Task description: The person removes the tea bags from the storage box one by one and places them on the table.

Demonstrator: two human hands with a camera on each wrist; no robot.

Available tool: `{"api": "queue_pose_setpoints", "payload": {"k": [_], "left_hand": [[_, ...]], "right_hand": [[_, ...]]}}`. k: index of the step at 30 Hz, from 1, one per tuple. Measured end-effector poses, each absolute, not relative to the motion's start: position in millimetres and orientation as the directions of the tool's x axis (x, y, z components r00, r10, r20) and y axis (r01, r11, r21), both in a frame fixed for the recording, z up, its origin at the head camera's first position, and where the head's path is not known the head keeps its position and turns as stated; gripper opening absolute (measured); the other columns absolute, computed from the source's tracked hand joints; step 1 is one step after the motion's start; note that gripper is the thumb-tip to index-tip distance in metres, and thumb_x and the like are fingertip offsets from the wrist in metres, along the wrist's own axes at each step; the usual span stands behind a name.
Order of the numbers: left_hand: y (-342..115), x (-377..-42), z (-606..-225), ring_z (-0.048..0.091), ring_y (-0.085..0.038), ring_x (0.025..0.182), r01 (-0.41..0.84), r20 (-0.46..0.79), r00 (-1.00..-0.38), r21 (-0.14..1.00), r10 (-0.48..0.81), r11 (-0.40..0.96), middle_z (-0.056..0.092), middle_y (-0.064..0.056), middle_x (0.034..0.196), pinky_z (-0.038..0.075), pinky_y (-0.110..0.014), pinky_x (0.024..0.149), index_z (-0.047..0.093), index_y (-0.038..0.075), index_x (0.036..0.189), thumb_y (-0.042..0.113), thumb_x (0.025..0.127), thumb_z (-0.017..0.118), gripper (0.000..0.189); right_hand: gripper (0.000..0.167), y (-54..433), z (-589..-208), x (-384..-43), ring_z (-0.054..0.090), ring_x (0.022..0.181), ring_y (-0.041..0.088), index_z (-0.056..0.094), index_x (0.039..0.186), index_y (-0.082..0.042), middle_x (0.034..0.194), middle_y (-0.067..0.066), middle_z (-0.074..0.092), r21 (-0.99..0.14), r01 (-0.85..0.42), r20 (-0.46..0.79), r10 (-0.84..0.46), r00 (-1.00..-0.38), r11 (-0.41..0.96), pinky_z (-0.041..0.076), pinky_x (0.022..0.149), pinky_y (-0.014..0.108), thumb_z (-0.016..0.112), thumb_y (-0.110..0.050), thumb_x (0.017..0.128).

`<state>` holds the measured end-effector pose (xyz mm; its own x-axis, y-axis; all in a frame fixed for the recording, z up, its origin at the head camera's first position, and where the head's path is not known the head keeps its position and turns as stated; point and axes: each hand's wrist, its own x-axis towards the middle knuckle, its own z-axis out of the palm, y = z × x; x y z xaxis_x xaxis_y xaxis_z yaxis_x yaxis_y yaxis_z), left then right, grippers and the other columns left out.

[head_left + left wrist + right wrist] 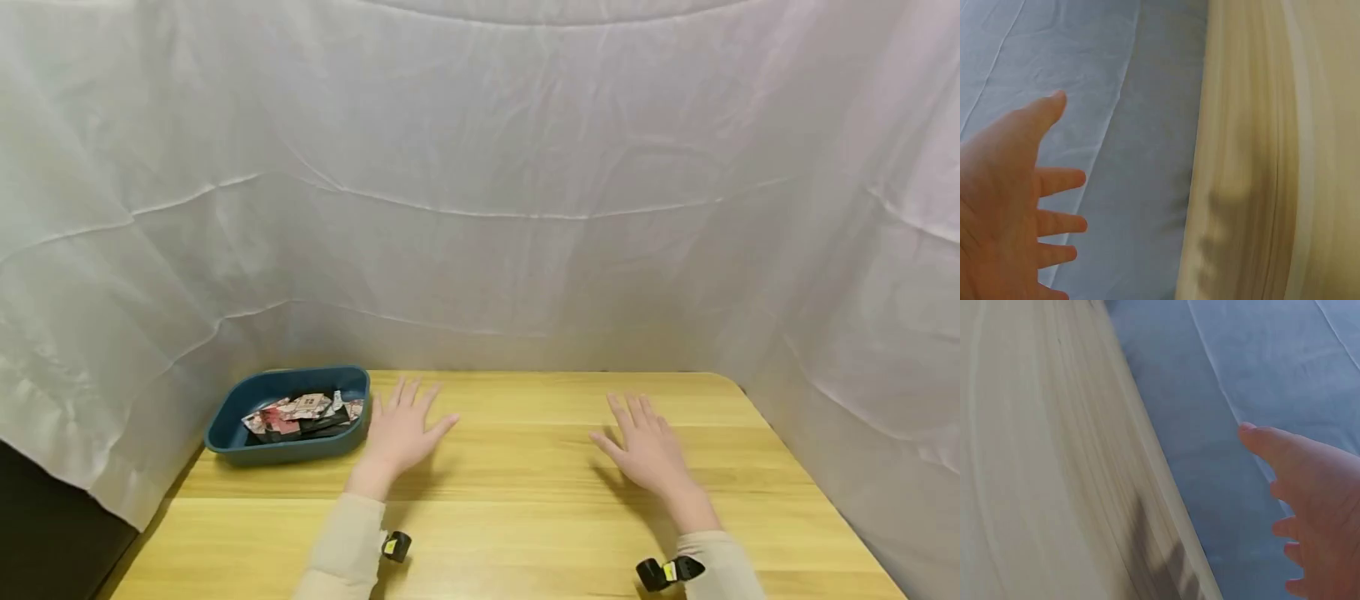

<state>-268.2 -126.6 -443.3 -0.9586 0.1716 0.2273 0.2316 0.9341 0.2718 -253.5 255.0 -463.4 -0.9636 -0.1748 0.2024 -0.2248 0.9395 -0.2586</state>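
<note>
My left hand (pixel 401 435), palm down with fingers spread, hovers over the table beside the blue bin's right end. Nothing is in it, and the left wrist view shows its thumb and fingers (pixel 1060 181) extended. On the right half of the table, my right hand (pixel 647 450) is held over the wood with its fingers straight and its shadow below. It too holds nothing; its thumb and fingertips show in the right wrist view. The blue bin (pixel 288 454) contains a loose pile of flat printed pieces (pixel 303 408), pinkish, white and black.
The light wooden table (pixel 517 500) has a rounded far right corner. Pale grey curtains (pixel 480 167) hang behind it and along both sides. A dark area (pixel 52 525) shows past the left curtain's lower edge. Each sleeve carries a small black wrist camera (pixel 396 547).
</note>
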Motion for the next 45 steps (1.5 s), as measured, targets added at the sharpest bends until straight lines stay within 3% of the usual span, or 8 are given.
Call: {"api": "queue_pose_setpoints", "payload": {"k": [9, 17, 21, 27, 32, 38, 45], "left_hand": [[-171.1, -249.3, -427.8, 0.049, -0.034, 0.131, 0.289, 0.42, -0.883, 0.136, 0.209, 0.948, 0.058, -0.01, 0.136, 0.031, -0.064, 0.111, 0.057, 0.018, 0.136, 0.056, 0.097, 0.047, 0.055], [-216.8, -234.8, -420.4, 0.065, -0.033, 0.104, 0.319, 0.648, -0.734, 0.061, 0.206, 0.946, 0.071, -0.01, 0.111, 0.049, -0.054, 0.093, 0.072, 0.011, 0.11, 0.038, 0.091, 0.065, 0.034], [-247.0, -229.0, -416.4, 0.067, -0.035, 0.097, 0.282, 0.687, -0.705, 0.049, 0.173, 0.958, 0.073, -0.012, 0.105, 0.051, -0.053, 0.086, 0.073, 0.009, 0.105, 0.033, 0.089, 0.067, 0.03], [-286.8, -221.3, -413.7, 0.066, -0.04, 0.094, 0.206, 0.685, -0.723, 0.089, 0.091, 0.974, 0.072, -0.016, 0.103, 0.052, -0.056, 0.081, 0.072, 0.004, 0.105, 0.024, 0.09, 0.067, 0.025], [-314.7, -221.9, -422.3, 0.059, -0.047, 0.103, 0.162, 0.621, -0.784, 0.193, 0.007, 0.968, 0.067, -0.023, 0.112, 0.046, -0.061, 0.088, 0.069, 0.002, 0.109, 0.022, 0.094, 0.063, 0.026], [-341.0, -231.5, -438.1, 0.045, -0.052, 0.117, 0.123, 0.517, -0.853, 0.341, -0.077, 0.932, 0.055, -0.031, 0.127, 0.036, -0.065, 0.099, 0.062, -0.003, 0.12, 0.027, 0.1, 0.053, 0.037], [-357.6, -241.4, -451.1, 0.031, -0.06, 0.128, 0.03, 0.376, -0.91, 0.483, -0.177, 0.875, 0.036, -0.043, 0.14, 0.024, -0.068, 0.106, 0.048, -0.01, 0.134, 0.037, 0.105, 0.036, 0.056]], "right_hand": [[0.077, 190.4, -462.3, -267.0, 0.023, 0.147, 0.044, 0.025, 0.155, -0.005, 0.158, 0.022, 0.027, -0.311, -0.362, 0.243, -0.294, -0.924, 0.879, 0.019, 0.119, 0.058, 0.05, -0.05, 0.098], [0.069, 128.1, -454.6, -279.2, 0.037, 0.142, 0.037, 0.034, 0.152, -0.008, 0.153, 0.017, 0.041, -0.368, -0.432, 0.25, -0.36, -0.899, 0.823, 0.027, 0.118, 0.053, 0.051, -0.048, 0.098], [0.066, 90.3, -455.5, -283.7, 0.041, 0.14, 0.036, 0.036, 0.151, -0.01, 0.151, 0.016, 0.044, -0.422, -0.452, 0.233, -0.388, -0.892, 0.785, 0.031, 0.117, 0.051, 0.049, -0.048, 0.099], [0.064, 38.9, -459.5, -285.8, 0.043, 0.14, 0.03, 0.037, 0.151, -0.013, 0.151, 0.011, 0.045, -0.472, -0.496, 0.203, -0.458, -0.865, 0.728, 0.034, 0.116, 0.047, 0.045, -0.05, 0.1], [0.067, 2.7, -462.1, -286.3, 0.05, 0.134, 0.028, 0.037, 0.151, -0.012, 0.145, 0.011, 0.052, -0.587, -0.476, 0.176, -0.47, -0.865, 0.656, 0.04, 0.112, 0.045, 0.044, -0.054, 0.099], [0.066, -32.9, -466.0, -291.1, 0.06, 0.12, 0.031, 0.039, 0.148, -0.003, 0.133, 0.019, 0.059, -0.777, -0.365, 0.126, -0.443, -0.888, 0.513, 0.05, 0.101, 0.042, 0.052, -0.045, 0.099], [0.067, -60.8, -468.0, -290.9, 0.057, 0.124, 0.033, 0.038, 0.149, -0.003, 0.137, 0.019, 0.056, -0.932, -0.14, -0.009, -0.408, -0.913, 0.334, 0.051, 0.1, 0.045, 0.057, -0.041, 0.097]]}}
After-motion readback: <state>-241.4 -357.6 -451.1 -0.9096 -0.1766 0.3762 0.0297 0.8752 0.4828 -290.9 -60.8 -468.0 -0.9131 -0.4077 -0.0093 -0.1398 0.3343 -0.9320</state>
